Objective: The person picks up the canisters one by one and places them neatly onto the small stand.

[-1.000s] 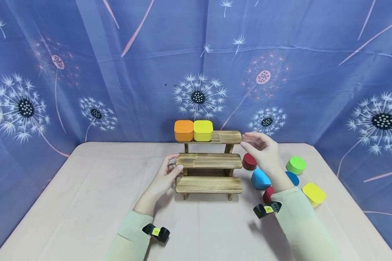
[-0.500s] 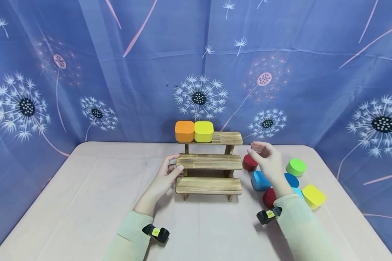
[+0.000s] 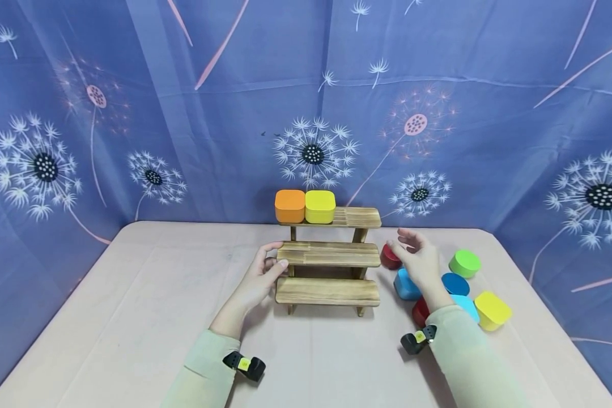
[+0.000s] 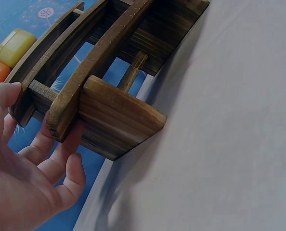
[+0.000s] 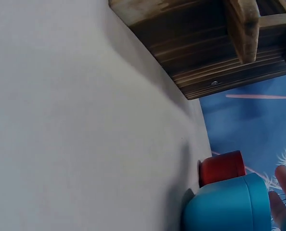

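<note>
A three-tier wooden display stand [image 3: 328,253] stands on the table. My left hand [image 3: 255,279] grips the left end of its middle shelf, thumb over the edge; in the left wrist view the fingers [image 4: 61,151] curl against that shelf end. On the top shelf, side by side at the left, are an orange rounded-square box [image 3: 289,207] and a yellow one [image 3: 320,207]. My right hand [image 3: 421,263] hovers right of the stand, loosely curled and holding nothing, near a small red round box [image 3: 389,258] and a blue box [image 3: 406,285].
Around my right forearm lie several more boxes: a green round one [image 3: 465,263], a dark blue round one [image 3: 455,284], a light blue one [image 3: 467,306], a yellow one [image 3: 492,310] and a dark red one [image 3: 420,312]. Blue dandelion-print cloth [image 3: 234,141] encloses the table [image 3: 158,306].
My right hand has moved away from the top shelf's right end, down and to the right, over the loose boxes. My left hand keeps its grip on the stand.
</note>
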Tool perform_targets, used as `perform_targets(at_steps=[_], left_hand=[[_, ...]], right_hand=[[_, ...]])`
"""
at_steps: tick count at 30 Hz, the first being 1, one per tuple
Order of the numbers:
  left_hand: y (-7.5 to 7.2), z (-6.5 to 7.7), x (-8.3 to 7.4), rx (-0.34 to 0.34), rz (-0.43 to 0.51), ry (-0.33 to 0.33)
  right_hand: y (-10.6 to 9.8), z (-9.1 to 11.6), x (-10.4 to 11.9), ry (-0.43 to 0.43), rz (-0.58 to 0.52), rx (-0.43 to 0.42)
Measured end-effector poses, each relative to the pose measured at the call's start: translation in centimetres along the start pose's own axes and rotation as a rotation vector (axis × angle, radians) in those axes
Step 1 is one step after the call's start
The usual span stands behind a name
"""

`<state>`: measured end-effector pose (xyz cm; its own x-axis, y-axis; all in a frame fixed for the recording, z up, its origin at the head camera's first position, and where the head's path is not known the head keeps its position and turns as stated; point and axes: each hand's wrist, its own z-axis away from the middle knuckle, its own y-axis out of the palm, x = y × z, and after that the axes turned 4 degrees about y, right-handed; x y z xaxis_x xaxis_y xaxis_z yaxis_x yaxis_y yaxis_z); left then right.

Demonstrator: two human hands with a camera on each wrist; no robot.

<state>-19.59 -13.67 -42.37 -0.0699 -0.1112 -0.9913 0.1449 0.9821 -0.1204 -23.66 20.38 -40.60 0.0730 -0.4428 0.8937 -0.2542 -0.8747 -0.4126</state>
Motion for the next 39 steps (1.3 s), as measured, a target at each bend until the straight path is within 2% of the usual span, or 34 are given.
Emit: perform_targets(at_steps=[6, 20, 26, 32, 39], left_hand=[[0.2, 0.0, 0.1, 0.0, -0.014, 0.013], [0.6, 0.0, 0.3, 0.003, 0.042, 0.025], [0.5, 0.2, 0.1, -0.003, 0.033, 0.028], [0.3, 0.2, -0.1, -0.002, -0.001, 0.027], [0.1, 0.1, 0.0, -0.003, 0.005, 0.029]], right_hand=[[0.2, -0.1, -0.7, 0.0, -0.003, -0.002], [-0.3, 0.0, -2.2, 0.067, 0.015, -0.012], [0.0, -0.1, -2.5, 0.038, 0.084, -0.018], [0.0, -0.2, -2.3, 0.1, 0.142, -0.046], [-0.2, -0.2, -2.1, 0.162, 0.261, 0.037]])
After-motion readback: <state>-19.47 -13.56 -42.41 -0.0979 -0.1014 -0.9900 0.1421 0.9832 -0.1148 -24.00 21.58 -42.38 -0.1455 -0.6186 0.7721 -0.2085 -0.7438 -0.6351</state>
